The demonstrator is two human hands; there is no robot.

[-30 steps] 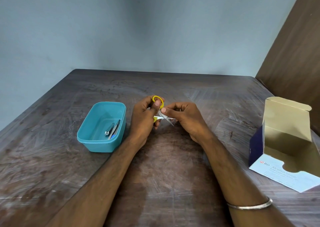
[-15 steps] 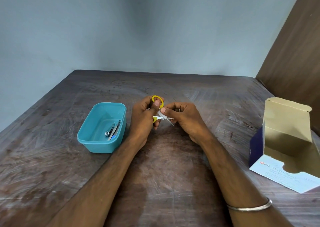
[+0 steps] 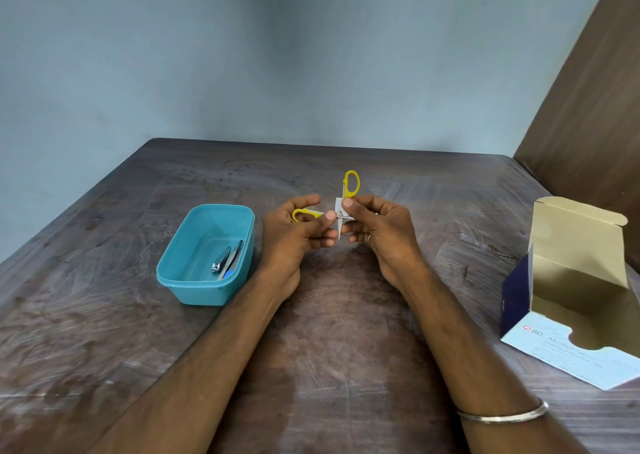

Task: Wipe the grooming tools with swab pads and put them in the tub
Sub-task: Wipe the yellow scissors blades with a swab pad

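Small yellow-handled scissors (image 3: 350, 183) are held above the table's middle, spread wide: one loop points up, the other lies in my left hand (image 3: 294, 235). My left thumb and fingers grip that lower handle. My right hand (image 3: 377, 232) pinches a white swab pad (image 3: 338, 206) around the pivot and blade, whose tip points down. The teal tub (image 3: 194, 280) stands left of my hands; a nail clipper (image 3: 220, 262) and a metal file with a blue end (image 3: 231, 260) lie inside it.
An open swab-pad box (image 3: 571, 294) with its flap raised lies at the table's right edge. A brown wooden panel (image 3: 588, 90) rises behind it. The worn dark wooden table (image 3: 346, 349) meets a grey-blue wall at the back.
The scissors have swung wide apart: one yellow loop now points up and the other sits low in my left hand. My right hand still pinches the pad at the blades.
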